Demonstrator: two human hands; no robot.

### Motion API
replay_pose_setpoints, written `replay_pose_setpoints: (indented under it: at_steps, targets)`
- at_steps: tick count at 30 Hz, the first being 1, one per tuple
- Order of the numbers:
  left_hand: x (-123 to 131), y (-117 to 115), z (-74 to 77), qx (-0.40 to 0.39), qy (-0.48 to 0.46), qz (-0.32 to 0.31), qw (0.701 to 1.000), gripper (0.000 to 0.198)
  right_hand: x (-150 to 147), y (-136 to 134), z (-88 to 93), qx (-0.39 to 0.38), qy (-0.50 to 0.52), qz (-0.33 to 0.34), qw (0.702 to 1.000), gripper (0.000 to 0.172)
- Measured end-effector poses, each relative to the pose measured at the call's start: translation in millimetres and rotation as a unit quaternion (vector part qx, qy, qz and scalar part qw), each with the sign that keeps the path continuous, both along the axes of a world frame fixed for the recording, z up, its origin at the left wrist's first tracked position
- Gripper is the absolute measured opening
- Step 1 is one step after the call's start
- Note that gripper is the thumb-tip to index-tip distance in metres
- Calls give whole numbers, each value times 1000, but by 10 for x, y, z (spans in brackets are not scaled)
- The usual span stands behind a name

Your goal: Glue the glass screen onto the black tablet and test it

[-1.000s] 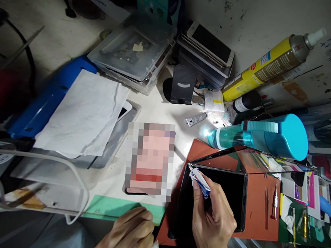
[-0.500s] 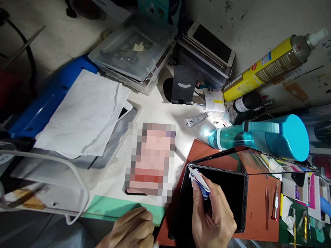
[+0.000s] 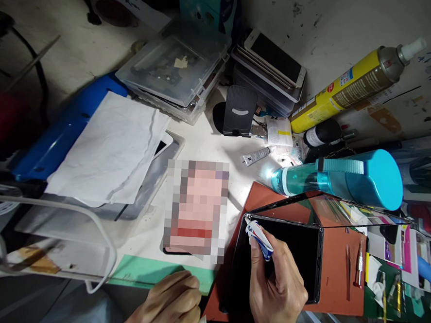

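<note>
One small tube (image 3: 260,238) (white, blue-labelled)

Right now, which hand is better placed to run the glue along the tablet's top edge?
Probably the right hand: it already grips the adhesive tube with the nozzle at the black tablet's top-left corner. The left hand sits off the tablet, pinching something small and white.

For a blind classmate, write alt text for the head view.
The right hand presses a small tube's nozzle to the far left corner of a black tablet on a red mat. The left hand rests at the near edge.
</note>
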State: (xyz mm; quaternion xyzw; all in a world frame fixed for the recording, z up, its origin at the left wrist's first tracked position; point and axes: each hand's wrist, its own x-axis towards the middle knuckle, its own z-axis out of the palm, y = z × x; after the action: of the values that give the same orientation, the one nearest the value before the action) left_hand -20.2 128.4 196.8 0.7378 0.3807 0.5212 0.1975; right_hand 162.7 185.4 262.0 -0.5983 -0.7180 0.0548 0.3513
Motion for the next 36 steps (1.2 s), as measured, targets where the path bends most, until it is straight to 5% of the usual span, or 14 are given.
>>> replay_pose_setpoints:
  at_steps: [12, 26, 36]
  targets:
    - [-24, -56, -58, -11, 8, -22, 1000, 27, -14, -19, 3, -3, 3, 5, 1000, 33]
    - [39, 119, 115, 12, 10, 18, 1000, 34, -20, -34, 6, 10, -13, 1, 1000, 28]
    - [14, 18, 45, -16, 18, 25, 999, 34, -28, -48, 25, 14, -12, 2, 1000, 31]
